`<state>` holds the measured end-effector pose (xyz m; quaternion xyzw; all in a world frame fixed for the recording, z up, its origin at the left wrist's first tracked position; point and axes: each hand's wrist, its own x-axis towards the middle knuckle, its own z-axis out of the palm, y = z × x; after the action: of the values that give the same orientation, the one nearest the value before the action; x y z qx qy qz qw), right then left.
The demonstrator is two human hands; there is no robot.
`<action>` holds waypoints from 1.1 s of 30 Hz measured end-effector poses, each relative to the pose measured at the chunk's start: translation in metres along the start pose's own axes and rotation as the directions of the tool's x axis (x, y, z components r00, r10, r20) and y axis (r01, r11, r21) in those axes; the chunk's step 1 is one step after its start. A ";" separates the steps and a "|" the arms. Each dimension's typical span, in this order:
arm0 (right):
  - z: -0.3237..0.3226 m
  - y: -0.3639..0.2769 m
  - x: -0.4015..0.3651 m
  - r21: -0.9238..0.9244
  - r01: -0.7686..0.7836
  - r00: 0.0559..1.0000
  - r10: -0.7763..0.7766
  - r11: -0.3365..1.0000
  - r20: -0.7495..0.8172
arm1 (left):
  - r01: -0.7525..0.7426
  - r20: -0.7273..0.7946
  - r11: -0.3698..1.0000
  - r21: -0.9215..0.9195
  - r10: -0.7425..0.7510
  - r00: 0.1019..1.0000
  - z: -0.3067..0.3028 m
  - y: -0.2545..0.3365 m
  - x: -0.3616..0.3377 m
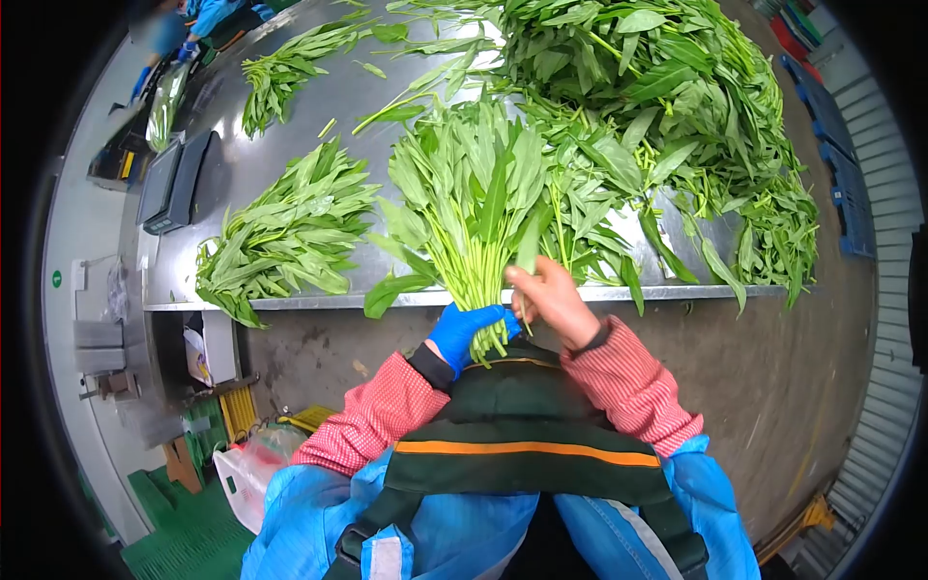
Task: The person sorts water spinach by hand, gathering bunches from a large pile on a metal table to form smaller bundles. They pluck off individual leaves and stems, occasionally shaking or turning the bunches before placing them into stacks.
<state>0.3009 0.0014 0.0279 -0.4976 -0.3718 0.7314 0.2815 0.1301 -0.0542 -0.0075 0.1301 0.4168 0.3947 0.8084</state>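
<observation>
My left hand (469,333), in a blue glove, is wrapped round the lower stems of a bunch of leafy greens (474,193). The bunch's leaves point away from me over the metal table (387,299), and its stem ends stick out below the glove. My bare right hand (551,298) is at the right side of the stems, thumb and fingers pinched together at a single leaf (528,242). To the left, a separate bunch (290,232) lies at the table's front edge. A large heap of greens (648,77) covers the right part of the table.
A smaller bunch (290,72) lies at the back left. Near the left edge stands a dark scale-like device (176,184). Another person's blue-gloved hand (186,50) shows at the top left. Blue crates (846,184) stand at the right, and a white bag (253,469) is at the lower left.
</observation>
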 end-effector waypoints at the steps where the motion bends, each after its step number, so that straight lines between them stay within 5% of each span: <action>1: 0.002 0.003 0.005 -0.043 0.012 1.000 -0.012 0.999 -0.007 | -0.027 0.041 1.000 0.005 0.027 0.999 -0.003 -0.004 0.003; 5: 0.003 0.016 0.013 -0.091 0.105 0.994 -0.108 0.990 -0.029 | -0.050 0.107 0.999 0.022 0.047 0.993 0.007 0.006 -0.002; 8: 0.007 0.018 -0.001 -0.238 0.305 0.943 -0.328 0.922 -0.061 | 0.091 -0.028 0.996 0.024 -0.090 0.996 0.001 0.006 -0.008; 11: 0.017 0.001 -0.018 -0.517 0.569 0.791 -0.598 0.640 0.130 | -0.097 -0.065 0.993 0.067 0.101 0.993 0.013 0.006 -0.007; 14: 0.016 -0.009 -0.023 -0.527 0.669 0.739 -0.543 0.524 0.398 | -0.046 0.193 0.998 -0.036 0.052 0.980 -0.040 -0.017 0.012; 15: 0.013 -0.013 -0.028 -0.463 0.545 0.835 -0.406 0.699 0.371 | 0.028 0.215 0.992 -0.126 0.000 0.977 -0.023 -0.008 0.005; 18: 0.004 -0.008 -0.030 -0.467 0.532 0.842 -0.381 0.706 0.383 | -0.059 0.150 0.983 0.174 0.033 0.988 -0.003 -0.008 0.000; 21: 0.003 -0.020 -0.035 -0.166 0.020 0.956 0.030 0.986 0.292 | -0.073 0.060 0.976 0.203 0.062 0.996 0.007 -0.008 -0.007; 24: 0.004 -0.017 -0.051 0.102 -0.211 0.727 0.086 0.972 0.681 | -0.016 0.011 0.980 0.196 0.014 1.000 -0.025 -0.019 0.010; 28: -0.033 -0.058 -0.073 0.237 0.085 0.935 -0.159 0.968 0.316 | 0.085 -0.016 0.996 -0.003 -0.085 0.996 0.007 0.009 -0.007; 29: -0.065 -0.054 -0.068 0.498 0.218 0.918 -0.350 0.839 0.188 | 0.092 -0.006 0.996 0.013 -0.092 0.996 0.006 0.008 -0.006; 31: -0.095 -0.079 -0.058 0.630 0.458 0.852 -0.512 0.627 -0.110 | 0.099 -0.007 0.994 0.039 -0.099 0.995 0.007 0.008 -0.005; 32: -0.115 -0.074 -0.051 0.326 0.440 0.898 -0.411 0.837 -0.157 | 0.104 -0.019 0.994 0.047 -0.103 0.995 0.009 0.008 -0.006; 33: -0.113 -0.049 -0.038 -0.244 0.338 0.890 -0.393 0.909 -0.233 | 0.109 -0.028 0.992 0.055 -0.108 0.994 0.012 0.008 -0.006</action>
<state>0.4222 0.0294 0.0614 -0.5407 -0.4865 0.5479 0.4133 0.1331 -0.0519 0.0075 0.1251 0.4442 0.3398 0.8195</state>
